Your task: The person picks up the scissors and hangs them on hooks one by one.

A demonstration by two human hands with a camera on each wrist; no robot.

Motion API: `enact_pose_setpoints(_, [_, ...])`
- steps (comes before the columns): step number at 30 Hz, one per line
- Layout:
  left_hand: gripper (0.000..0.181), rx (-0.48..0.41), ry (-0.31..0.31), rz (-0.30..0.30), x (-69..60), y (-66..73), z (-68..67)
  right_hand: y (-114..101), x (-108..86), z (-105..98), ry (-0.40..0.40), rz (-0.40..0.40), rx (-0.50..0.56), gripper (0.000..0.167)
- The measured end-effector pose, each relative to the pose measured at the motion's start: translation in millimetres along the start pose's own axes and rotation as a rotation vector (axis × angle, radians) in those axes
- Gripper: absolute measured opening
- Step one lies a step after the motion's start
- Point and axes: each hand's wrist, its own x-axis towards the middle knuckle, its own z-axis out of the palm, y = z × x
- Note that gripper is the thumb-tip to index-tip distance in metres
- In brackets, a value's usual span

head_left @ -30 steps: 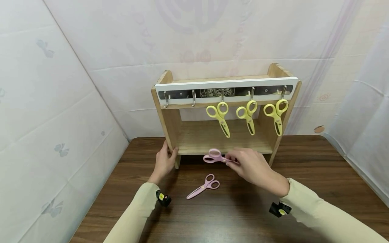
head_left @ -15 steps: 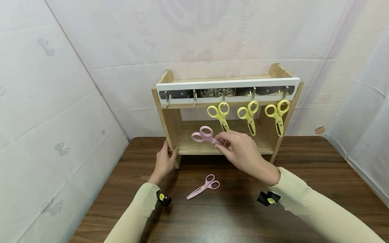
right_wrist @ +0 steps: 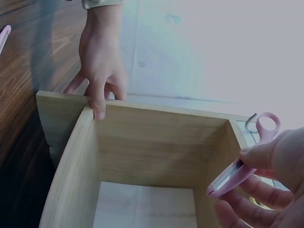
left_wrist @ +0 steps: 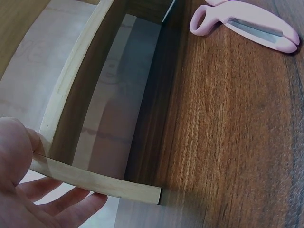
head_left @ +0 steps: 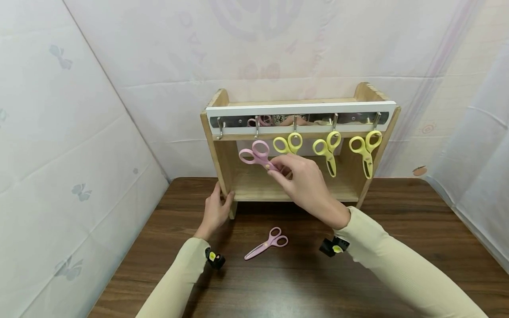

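Observation:
My right hand (head_left: 304, 179) pinches a pair of pink scissors (head_left: 260, 154) by the blade end, with the handle loops pointing up and left, below the second hook from the left. In the right wrist view the blade of these scissors (right_wrist: 230, 180) lies between thumb and fingers. My left hand (head_left: 214, 210) grips the lower left side panel of a wooden shelf (head_left: 262, 194); the left wrist view shows thumb inside and fingers outside the panel (left_wrist: 95, 179). Another pair of pink scissors (head_left: 266, 244) lies on the table in front of the shelf.
A white hook rail (head_left: 238, 109) runs across the shelf's top front. Yellow scissors (head_left: 294, 142), partly behind my right hand, hang on its middle hook. Two more yellow scissors, one pair (head_left: 330, 152) beside the other pair (head_left: 366, 152), hang further right. The table (head_left: 167, 265) is dark wood.
My right hand has lifted the pink scissors from near the shelf's lower edge up and left to just below the hook rail. My left hand has stayed on the side panel.

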Motion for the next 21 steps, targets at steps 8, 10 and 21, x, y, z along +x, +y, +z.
enact_pose_setpoints(8, [0.051,0.007,0.003,0.001,-0.5,-0.1,0.0,-3,10.0,6,0.028,0.032,0.002,0.007])
enact_pose_setpoints(10, [0.051,0.005,0.003,0.000,-0.6,-0.5,-0.2,-4,11.9,8,0.027,0.047,0.009,0.007])
enact_pose_setpoints(21, [0.052,0.004,-0.001,-0.006,-0.3,-1.1,0.3,-4,15.0,16,-0.024,0.114,0.026,0.008])
